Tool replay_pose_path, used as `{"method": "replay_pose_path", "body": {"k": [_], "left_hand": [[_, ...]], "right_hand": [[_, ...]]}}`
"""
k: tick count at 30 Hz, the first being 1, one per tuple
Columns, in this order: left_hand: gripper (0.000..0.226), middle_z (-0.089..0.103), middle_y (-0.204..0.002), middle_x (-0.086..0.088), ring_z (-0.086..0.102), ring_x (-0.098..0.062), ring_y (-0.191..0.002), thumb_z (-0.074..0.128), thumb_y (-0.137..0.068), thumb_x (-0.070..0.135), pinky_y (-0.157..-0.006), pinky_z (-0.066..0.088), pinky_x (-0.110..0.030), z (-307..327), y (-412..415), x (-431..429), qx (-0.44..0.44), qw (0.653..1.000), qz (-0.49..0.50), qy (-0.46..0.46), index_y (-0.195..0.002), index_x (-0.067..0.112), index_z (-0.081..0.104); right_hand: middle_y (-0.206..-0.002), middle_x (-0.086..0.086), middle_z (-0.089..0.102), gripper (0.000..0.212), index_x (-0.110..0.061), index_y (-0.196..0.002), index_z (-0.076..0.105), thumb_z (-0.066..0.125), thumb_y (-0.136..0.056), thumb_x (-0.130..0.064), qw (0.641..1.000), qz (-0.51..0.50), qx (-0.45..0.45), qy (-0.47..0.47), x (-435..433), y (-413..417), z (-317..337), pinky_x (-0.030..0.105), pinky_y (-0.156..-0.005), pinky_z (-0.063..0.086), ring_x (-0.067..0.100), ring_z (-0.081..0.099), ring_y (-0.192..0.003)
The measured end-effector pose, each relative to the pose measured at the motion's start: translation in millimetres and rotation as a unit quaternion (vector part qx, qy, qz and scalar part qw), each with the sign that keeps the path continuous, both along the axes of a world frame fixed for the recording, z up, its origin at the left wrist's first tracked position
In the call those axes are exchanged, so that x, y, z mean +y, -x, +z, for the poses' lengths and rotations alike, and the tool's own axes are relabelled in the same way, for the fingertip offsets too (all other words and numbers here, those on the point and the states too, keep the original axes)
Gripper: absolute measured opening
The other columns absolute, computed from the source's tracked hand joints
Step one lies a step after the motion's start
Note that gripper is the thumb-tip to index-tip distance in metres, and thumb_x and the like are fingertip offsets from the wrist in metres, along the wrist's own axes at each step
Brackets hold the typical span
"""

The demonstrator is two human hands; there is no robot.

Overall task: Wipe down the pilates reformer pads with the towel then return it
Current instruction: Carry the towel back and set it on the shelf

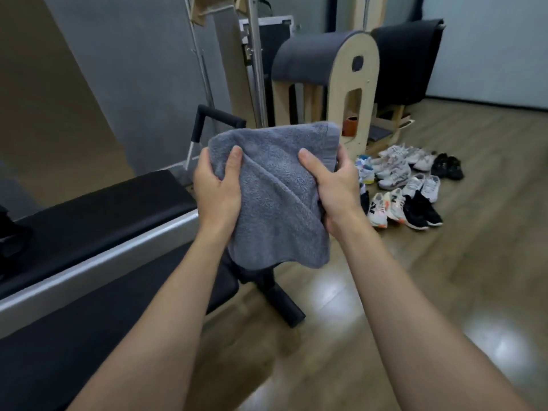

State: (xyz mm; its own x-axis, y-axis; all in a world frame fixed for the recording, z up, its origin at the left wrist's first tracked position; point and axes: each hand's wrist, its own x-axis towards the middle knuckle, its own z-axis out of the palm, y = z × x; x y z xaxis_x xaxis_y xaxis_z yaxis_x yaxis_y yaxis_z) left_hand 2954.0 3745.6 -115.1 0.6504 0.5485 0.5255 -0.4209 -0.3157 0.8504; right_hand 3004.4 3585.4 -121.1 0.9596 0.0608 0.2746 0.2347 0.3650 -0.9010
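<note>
A folded grey towel (278, 191) hangs in the air at chest height, held by both hands. My left hand (215, 188) grips its left edge, thumb on the front. My right hand (335, 188) grips the right edge, thumb pressed into the cloth. The towel's lower corner droops down. Below and to the left lies the pilates reformer, with a black pad (98, 215) and a silver side rail (89, 271). Its black padded foot bar (219, 117) rises behind the towel. The towel does not touch the pad.
A wooden ladder barrel with a grey pad (326, 72) stands behind. Several pairs of shoes (406, 185) lie on the wooden floor at right. A black reformer foot (281, 304) juts onto the floor below the towel. A grey wall runs along the left.
</note>
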Motion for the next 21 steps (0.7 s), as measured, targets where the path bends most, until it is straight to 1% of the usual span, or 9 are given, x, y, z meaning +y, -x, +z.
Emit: {"method": "replay_pose_path", "body": {"k": [1, 3, 5, 8, 12, 14, 16, 18, 21], "left_hand": [[0.013, 0.065, -0.089, 0.009, 0.062, -0.004, -0.083, 0.059, -0.094, 0.041, -0.079, 0.052, -0.027, 19.9, -11.8, -12.9, -0.001, 1.000, -0.006, 0.006, -0.090, 0.028, 0.058], [0.014, 0.062, -0.083, 0.013, 0.060, 0.002, -0.076, 0.058, -0.094, 0.042, -0.073, 0.049, -0.020, 68.9, -34.7, -44.4, -0.005, 0.999, -0.028, 0.017, -0.085, 0.031, 0.056], [0.016, 0.059, -0.078, 0.014, 0.056, 0.006, -0.070, 0.058, -0.094, 0.040, -0.068, 0.046, -0.017, 123.1, -49.6, -76.4, -0.002, 0.998, -0.053, 0.031, -0.082, 0.030, 0.055], [0.016, 0.062, -0.081, 0.010, 0.058, 0.001, -0.074, 0.060, -0.094, 0.039, -0.071, 0.049, -0.021, 202.2, -63.0, -118.5, 0.013, 0.993, -0.111, 0.041, -0.087, 0.024, 0.058], [0.012, 0.062, -0.079, 0.014, 0.056, 0.009, -0.069, 0.062, -0.093, 0.037, -0.067, 0.044, -0.011, 280.1, -71.4, -160.3, 0.009, 0.982, -0.182, 0.039, -0.088, 0.026, 0.059], [0.008, 0.064, -0.082, 0.013, 0.057, 0.009, -0.071, 0.062, -0.093, 0.034, -0.069, 0.045, -0.012, 302.1, -70.5, -178.3, 0.002, 0.973, -0.228, 0.038, -0.089, 0.027, 0.060], [0.013, 0.065, -0.083, 0.011, 0.059, 0.003, -0.075, 0.062, -0.093, 0.034, -0.074, 0.048, -0.020, 312.5, -67.2, -203.2, 0.004, 0.959, -0.283, 0.029, -0.092, 0.021, 0.062], [0.020, 0.065, -0.082, 0.010, 0.058, -0.003, -0.076, 0.062, -0.091, 0.039, -0.076, 0.049, -0.028, 319.9, -56.6, -235.8, 0.015, 0.942, -0.335, 0.029, -0.092, 0.019, 0.062], [0.017, 0.064, -0.079, 0.012, 0.057, 0.004, -0.071, 0.062, -0.090, 0.042, -0.071, 0.046, -0.020, 331.6, -33.1, -287.1, 0.014, 0.916, -0.400, 0.039, -0.085, 0.026, 0.060]], "right_hand": [[-0.099, 0.001, 0.074, 0.031, -0.023, -0.103, 0.063, 0.080, -0.078, -0.029, 0.999, -0.031, -0.011, 0.011, -13.1, -3.7, 23.1, 0.039, -0.083, 0.058, 0.021, 0.071, -0.093], [-0.097, -0.002, 0.074, 0.026, -0.024, -0.102, 0.063, 0.076, -0.081, -0.032, 0.995, -0.090, -0.029, 0.023, -43.8, -12.8, 73.9, 0.035, -0.080, 0.057, 0.016, 0.070, -0.091], [-0.095, -0.001, 0.072, 0.021, -0.024, -0.101, 0.062, 0.072, -0.084, -0.033, 0.988, -0.145, -0.036, 0.034, -75.1, -18.9, 127.7, 0.036, -0.081, 0.056, 0.015, 0.068, -0.089], [-0.095, -0.001, 0.069, 0.017, -0.023, -0.100, 0.062, 0.067, -0.087, -0.032, 0.975, -0.216, -0.035, 0.042, -117.4, -17.6, 205.1, 0.037, -0.085, 0.053, 0.012, 0.065, -0.088], [-0.089, -0.007, 0.066, 0.013, -0.022, -0.098, 0.063, 0.063, -0.089, -0.030, 0.956, -0.289, -0.029, 0.038, -159.1, -2.1, 279.7, 0.033, -0.081, 0.050, 0.008, 0.061, -0.084], [-0.088, -0.007, 0.065, 0.010, -0.023, -0.097, 0.063, 0.061, -0.090, -0.031, 0.945, -0.325, -0.026, 0.035, -176.5, 15.2, 302.9, 0.033, -0.079, 0.049, 0.009, 0.059, -0.084], [-0.087, -0.008, 0.066, 0.011, -0.022, -0.097, 0.063, 0.061, -0.091, -0.031, 0.924, -0.378, -0.025, 0.041, -197.3, 39.7, 316.8, 0.033, -0.079, 0.050, 0.009, 0.060, -0.084], [-0.090, -0.006, 0.066, 0.017, -0.016, -0.102, 0.063, 0.061, -0.091, -0.029, 0.898, -0.438, -0.029, 0.040, -221.6, 68.9, 327.9, 0.033, -0.080, 0.050, 0.009, 0.060, -0.086], [-0.094, -0.003, 0.068, 0.018, -0.018, -0.102, 0.063, 0.061, -0.090, -0.030, 0.850, -0.523, -0.030, 0.055, -257.2, 114.9, 343.4, 0.036, -0.084, 0.051, 0.010, 0.061, -0.088]]}}
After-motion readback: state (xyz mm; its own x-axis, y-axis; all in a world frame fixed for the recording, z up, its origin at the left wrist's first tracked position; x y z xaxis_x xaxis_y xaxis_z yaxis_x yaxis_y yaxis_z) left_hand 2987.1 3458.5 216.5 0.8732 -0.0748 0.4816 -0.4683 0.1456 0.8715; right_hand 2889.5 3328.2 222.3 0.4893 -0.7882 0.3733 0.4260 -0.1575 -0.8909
